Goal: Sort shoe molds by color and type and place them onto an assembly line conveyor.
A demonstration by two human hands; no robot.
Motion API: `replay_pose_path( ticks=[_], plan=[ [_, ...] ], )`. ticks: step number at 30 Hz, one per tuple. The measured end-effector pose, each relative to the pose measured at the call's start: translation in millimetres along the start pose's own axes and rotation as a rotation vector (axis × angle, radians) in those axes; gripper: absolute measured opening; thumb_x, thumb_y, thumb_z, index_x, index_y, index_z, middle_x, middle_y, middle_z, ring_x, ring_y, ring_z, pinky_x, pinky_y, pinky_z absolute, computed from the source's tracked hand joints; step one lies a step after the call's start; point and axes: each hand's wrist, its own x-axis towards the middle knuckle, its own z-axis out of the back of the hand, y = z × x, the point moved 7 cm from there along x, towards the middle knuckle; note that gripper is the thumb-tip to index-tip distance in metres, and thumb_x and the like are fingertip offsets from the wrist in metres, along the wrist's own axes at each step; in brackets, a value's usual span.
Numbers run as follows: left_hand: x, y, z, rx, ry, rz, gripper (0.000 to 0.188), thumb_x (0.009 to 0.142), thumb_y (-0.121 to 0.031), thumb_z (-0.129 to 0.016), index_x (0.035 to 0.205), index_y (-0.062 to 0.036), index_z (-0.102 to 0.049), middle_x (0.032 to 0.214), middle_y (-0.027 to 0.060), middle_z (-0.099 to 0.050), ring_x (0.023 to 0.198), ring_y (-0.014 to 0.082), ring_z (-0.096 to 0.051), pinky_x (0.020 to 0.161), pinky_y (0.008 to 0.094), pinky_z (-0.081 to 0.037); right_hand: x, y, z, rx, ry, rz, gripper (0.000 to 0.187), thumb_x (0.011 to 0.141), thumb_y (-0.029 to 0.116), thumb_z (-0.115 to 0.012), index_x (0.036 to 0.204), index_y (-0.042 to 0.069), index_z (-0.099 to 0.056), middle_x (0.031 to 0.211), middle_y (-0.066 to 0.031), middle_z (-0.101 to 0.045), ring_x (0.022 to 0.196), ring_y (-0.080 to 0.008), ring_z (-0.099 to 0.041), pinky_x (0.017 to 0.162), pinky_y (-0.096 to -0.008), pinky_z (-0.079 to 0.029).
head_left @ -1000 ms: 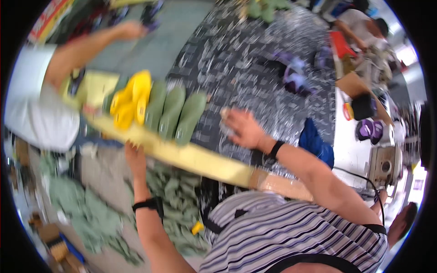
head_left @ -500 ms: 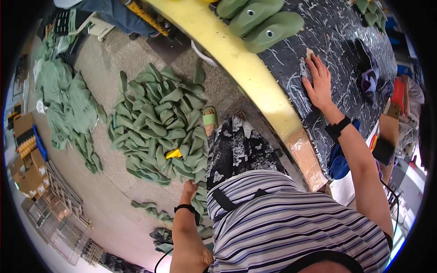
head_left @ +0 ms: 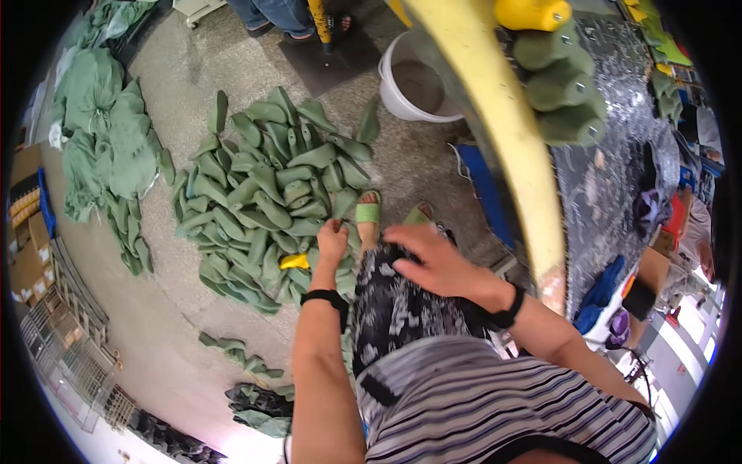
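Observation:
A big heap of green shoe-shaped pieces (head_left: 263, 193) lies on the concrete floor in front of me. My left hand (head_left: 332, 240), with a black band on its wrist, reaches down to the heap's near edge beside my foot in a green sandal (head_left: 368, 213). Its fingers curl onto the pieces, and their grip is hidden. A small yellow piece (head_left: 294, 261) lies just left of that hand. My right hand (head_left: 433, 263), also wearing a black wristband, rests with spread fingers on my patterned trousers (head_left: 394, 309).
A yellow-edged table (head_left: 502, 131) runs along the right, carrying green moulds (head_left: 560, 85) and a yellow one (head_left: 533, 14). A white bucket (head_left: 417, 85) stands under it. Green fabric heaps (head_left: 100, 147) lie at left, near cardboard boxes (head_left: 27, 232). Another person's legs (head_left: 270, 11) stand at the top.
My right hand has left the dark tabletop and now lies on my thigh. My left hand has moved forward to the edge of the green heap. My view has swung lower.

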Motion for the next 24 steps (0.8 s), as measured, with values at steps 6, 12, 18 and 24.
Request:
replay_pose_path(
  ticks=[6, 12, 18, 24],
  plan=[
    [105.5, 8.1, -29.1, 0.098, 0.030, -0.238, 0.027, 0.075, -0.018, -0.059, 0.097, -0.0013, -0.060, 0.078, 0.0235, -0.062, 0.078, 0.0422, -0.060, 0.067, 0.0484, -0.048, 42.4, -264.8, -147.7, -0.029, 0.483, -0.638, 0.035, 0.089, 0.024, -0.051, 0.112, -0.002, -0.051, 0.104, -0.0234, -0.059, 0.097, -0.0390, -0.057, 0.080, -0.0458, -0.045],
    [245.4, 135.2, -67.7, 0.171, -0.075, 0.004, 0.021, 0.075, -0.017, -0.058, 0.090, -0.0022, -0.064, 0.080, 0.0242, -0.063, 0.075, 0.0405, -0.063, 0.067, 0.0447, -0.050, 90.3, -454.6, -208.9, -0.231, 0.432, -0.715, 0.027, 0.087, 0.020, -0.052, 0.100, -0.003, -0.055, 0.093, -0.0230, -0.059, 0.091, -0.0397, -0.058, 0.080, -0.0465, -0.045],
    [267.5, 193.0, -186.8, -0.309, 0.025, 0.119, 0.039, 0.078, -0.022, -0.064, 0.106, 0.0038, -0.059, 0.084, 0.0124, -0.066, 0.075, 0.0225, -0.063, 0.072, 0.0326, -0.049, 150.3, -577.5, -246.8, -0.253, 0.083, -0.594, 0.049, 0.076, 0.026, -0.065, 0.111, -0.004, -0.049, 0.104, -0.0285, -0.058, 0.099, -0.0396, -0.057, 0.084, -0.0455, -0.046],
    [285.2, 155.4, -215.8, 0.012, -0.224, 0.147, 0.081, 0.062, -0.044, -0.073, 0.121, 0.0056, -0.047, 0.113, 0.0257, -0.051, 0.106, 0.0390, -0.053, 0.091, 0.0427, -0.043, 181.7, -625.3, -272.9, -0.541, -0.047, -0.374, 0.060, 0.070, 0.026, -0.069, 0.116, -0.005, -0.046, 0.101, -0.0250, -0.054, 0.095, -0.0426, -0.055, 0.083, -0.0456, -0.047]
  ],
)
